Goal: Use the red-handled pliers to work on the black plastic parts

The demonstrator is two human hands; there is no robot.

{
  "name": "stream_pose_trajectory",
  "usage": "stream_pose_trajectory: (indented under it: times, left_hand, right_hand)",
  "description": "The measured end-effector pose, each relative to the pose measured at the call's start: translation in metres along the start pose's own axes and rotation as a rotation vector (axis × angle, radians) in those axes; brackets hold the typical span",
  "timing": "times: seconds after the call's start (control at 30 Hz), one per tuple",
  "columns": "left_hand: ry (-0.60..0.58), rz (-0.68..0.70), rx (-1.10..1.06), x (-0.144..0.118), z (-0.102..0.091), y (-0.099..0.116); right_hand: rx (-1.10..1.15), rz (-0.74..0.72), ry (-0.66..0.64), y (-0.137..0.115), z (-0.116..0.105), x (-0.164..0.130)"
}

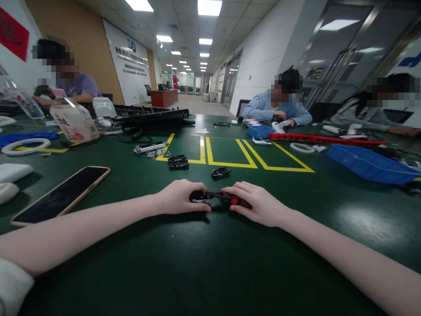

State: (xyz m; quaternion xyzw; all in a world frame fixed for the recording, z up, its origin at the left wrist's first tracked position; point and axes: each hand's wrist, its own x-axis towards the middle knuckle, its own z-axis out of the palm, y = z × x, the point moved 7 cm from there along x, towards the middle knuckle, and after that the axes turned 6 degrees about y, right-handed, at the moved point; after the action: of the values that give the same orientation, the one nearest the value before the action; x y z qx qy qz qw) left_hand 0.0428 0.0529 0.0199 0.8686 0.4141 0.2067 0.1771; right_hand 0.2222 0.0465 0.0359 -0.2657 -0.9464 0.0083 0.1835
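My left hand is closed around a small black part with some metal showing on it, held low over the green table. In my right hand are pliers with red and black handles. The jaws of the pliers point left and meet the black part; whether they grip it I cannot tell. Just beyond my hands lies a similar black part. Several more black parts sit together farther left, beside small metal pieces and a white-and-black strip-like part.
A phone lies to the left, near a pink-capped bottle. Yellow tape outlines mark the table ahead. At the right are a blue tray and a red strip. Several people sit around the table.
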Motion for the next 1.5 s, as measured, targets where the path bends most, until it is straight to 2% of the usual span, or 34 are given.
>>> stream_pose_trajectory:
  times: [0.17,0.43,0.63,0.83,1.0,1.1,1.37,1.5]
  left_hand:
    - [-0.023,0.045,-0.126,0.002,-0.001,0.002]
    - [-0.117,0.089,-0.232,0.001,-0.001,0.004]
    - [-0.111,0.117,-0.196,0.000,-0.001,0.004]
    - [-0.003,0.107,-0.061,0.002,-0.003,0.002]
    - [0.199,0.010,-0.044,0.000,-0.016,-0.006]
    - [0.270,-0.022,0.000,-0.001,-0.020,-0.010]
    - [0.316,-0.069,-0.089,-0.001,-0.021,-0.016]
    - [0.270,-0.034,-0.163,0.000,-0.018,-0.017]
  right_hand:
    - [-0.017,-0.059,0.050,-0.001,-0.001,-0.001]
    - [-0.241,-0.201,0.139,-0.014,-0.006,-0.003]
    - [-0.198,-0.183,0.085,-0.011,-0.004,-0.002]
    - [-0.063,-0.080,0.030,-0.003,-0.001,0.000]
    - [0.001,-0.007,0.032,0.003,-0.001,0.000]
    - [0.001,0.003,0.029,0.004,0.000,-0.001]
    - [-0.023,0.050,0.018,0.007,0.001,-0.001]
    - [-0.046,0.042,0.010,0.007,0.001,-0.001]
